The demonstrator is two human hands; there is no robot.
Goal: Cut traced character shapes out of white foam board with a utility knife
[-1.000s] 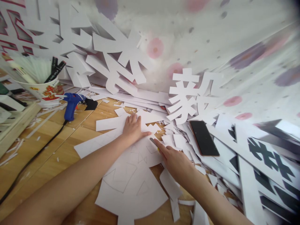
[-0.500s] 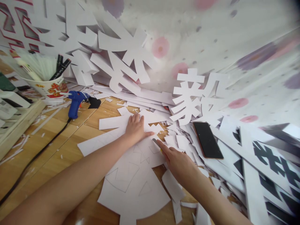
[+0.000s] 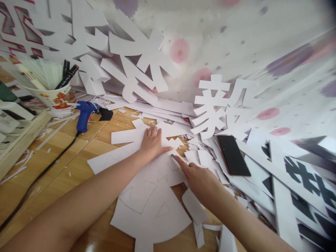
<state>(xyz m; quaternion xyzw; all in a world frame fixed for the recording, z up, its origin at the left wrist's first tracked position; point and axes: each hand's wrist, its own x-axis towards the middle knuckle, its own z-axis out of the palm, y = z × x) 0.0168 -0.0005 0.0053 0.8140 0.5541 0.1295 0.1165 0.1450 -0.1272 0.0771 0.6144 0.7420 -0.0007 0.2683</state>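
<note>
Across the lower centre of the frame lies a pencil-marked white sheet, the right hand curled around what looks like a slim cutter, mostly hidden by the grip, its tip at the sheet. Just beyond, the left hand rests palm down on the sheet, fingers slightly apart. Farther off are a dark phone right of centre, a blue glue gun at left and, behind it, a printed cup.

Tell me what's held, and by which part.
The right hand holds a grey-bladed tool behind its blade, its grip mostly hidden. The left hand rests on white paper.
</note>
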